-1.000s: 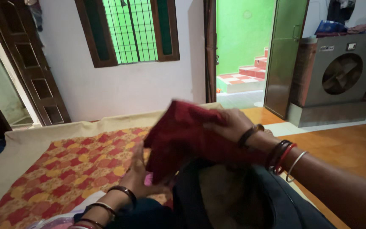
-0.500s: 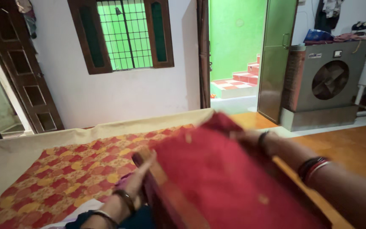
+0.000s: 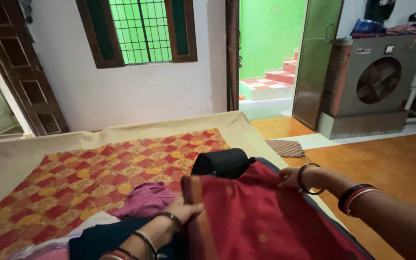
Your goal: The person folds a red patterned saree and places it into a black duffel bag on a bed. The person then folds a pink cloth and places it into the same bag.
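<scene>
I find the patterned bedsheet [image 3: 73, 178] beneath. The red cloth [image 3: 261, 216] spreads across my lap, top edge running left to right between my hands. Left hand [image 3: 184, 209] and right hand [image 3: 292, 177] pinch its corners.

Red cloth [image 3: 261, 216] (gold-dotted, striped border) lies spread over the lap.

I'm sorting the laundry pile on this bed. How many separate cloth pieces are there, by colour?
Red cloth with a gold border, held by left hand and right hand: 1
Purple cloth: 1
Black cloth: 1
Patterned bedspread: 1
Total: 4
</scene>
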